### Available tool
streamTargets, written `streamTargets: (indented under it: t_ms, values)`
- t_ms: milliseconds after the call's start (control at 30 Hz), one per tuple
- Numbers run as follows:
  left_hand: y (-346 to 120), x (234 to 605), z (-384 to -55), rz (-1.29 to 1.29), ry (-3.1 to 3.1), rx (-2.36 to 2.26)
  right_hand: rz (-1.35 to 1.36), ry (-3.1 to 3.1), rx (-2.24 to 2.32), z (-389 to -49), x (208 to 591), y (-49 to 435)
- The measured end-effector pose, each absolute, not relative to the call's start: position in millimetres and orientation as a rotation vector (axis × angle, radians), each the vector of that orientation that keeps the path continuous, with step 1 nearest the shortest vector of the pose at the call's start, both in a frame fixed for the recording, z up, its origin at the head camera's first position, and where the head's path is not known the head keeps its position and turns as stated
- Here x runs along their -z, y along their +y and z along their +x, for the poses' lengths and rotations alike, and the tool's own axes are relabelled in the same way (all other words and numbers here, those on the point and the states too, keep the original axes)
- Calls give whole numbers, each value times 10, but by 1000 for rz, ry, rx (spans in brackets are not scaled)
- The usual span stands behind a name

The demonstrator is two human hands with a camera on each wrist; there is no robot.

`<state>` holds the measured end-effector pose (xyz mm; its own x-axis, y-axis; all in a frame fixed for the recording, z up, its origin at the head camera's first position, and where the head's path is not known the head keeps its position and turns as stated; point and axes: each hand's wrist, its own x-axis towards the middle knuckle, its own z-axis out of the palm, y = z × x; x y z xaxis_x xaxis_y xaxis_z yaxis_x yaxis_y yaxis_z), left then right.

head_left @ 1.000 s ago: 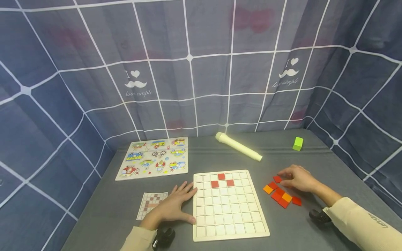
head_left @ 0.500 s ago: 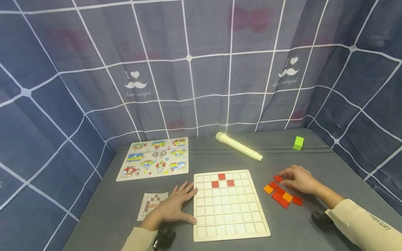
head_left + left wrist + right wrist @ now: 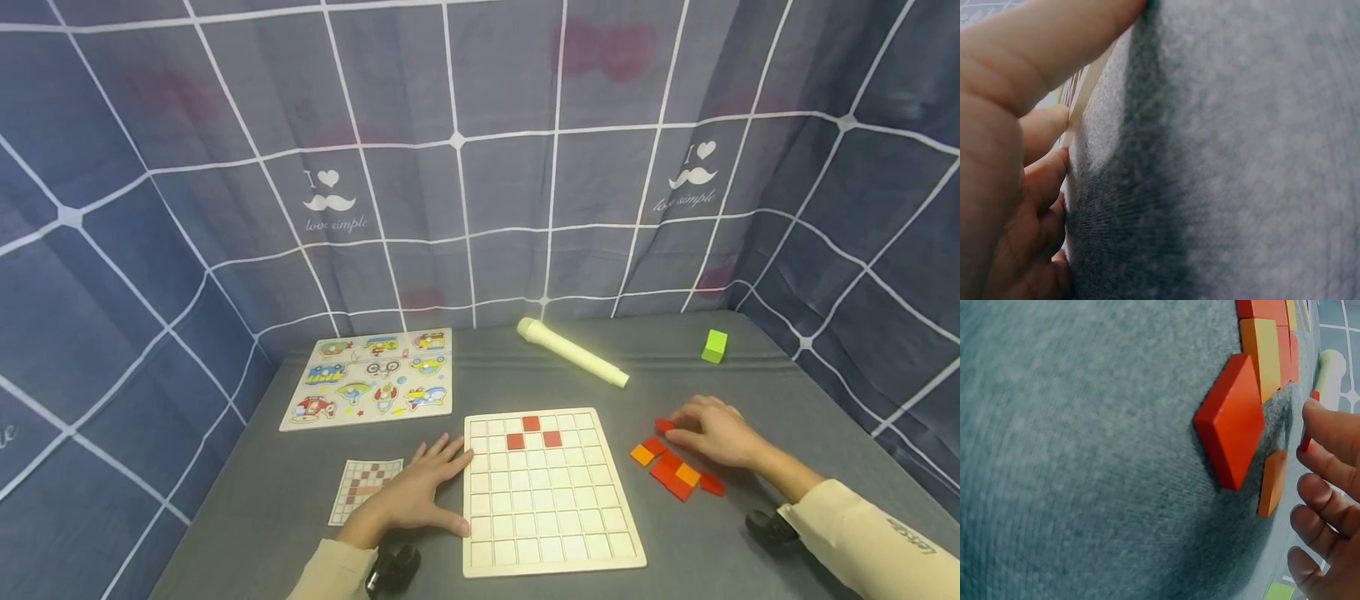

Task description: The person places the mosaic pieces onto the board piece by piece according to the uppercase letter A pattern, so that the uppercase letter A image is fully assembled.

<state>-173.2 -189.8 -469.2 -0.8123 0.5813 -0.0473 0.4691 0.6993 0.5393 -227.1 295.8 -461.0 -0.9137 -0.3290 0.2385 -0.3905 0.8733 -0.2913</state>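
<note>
A pale wooden grid board (image 3: 555,500) lies on the table with three red square tiles (image 3: 531,423) set in its upper cells. My left hand (image 3: 420,492) lies spread at the board's left edge, thumb and fingertips touching it; in the left wrist view the fingers (image 3: 1044,181) meet that edge. To the board's right is a cluster of red and orange tiles (image 3: 678,479). Just beyond it my right hand (image 3: 712,429) pinches a red tile (image 3: 1310,425) between thumb and index finger. In the right wrist view another red tile (image 3: 1235,425) and an orange tile (image 3: 1272,483) lie below the hand.
Partly behind my left hand lies a pattern card (image 3: 363,483). A picture puzzle board (image 3: 375,379) stands at back left. A pale stick shaped like a microphone (image 3: 573,352) and a green block (image 3: 715,346) lie farther back, before a grid-patterned curtain (image 3: 502,183).
The red tile at my right fingertips has tilted up from lying flat. My right hand has barely shifted, and my left hand stays at the board's edge.
</note>
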Motion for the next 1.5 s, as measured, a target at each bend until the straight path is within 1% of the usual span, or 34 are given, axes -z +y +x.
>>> streamTargets:
  t_ms: [1200, 1500]
  values:
    - [-1888, 4719, -1735, 804, 2713, -765, 634, -2743, -562, -2296, 4633, 2728]
    - [-1880, 4719, -1743, 804, 2708, -757, 710, -2681, -642, -2302, 4674, 2631]
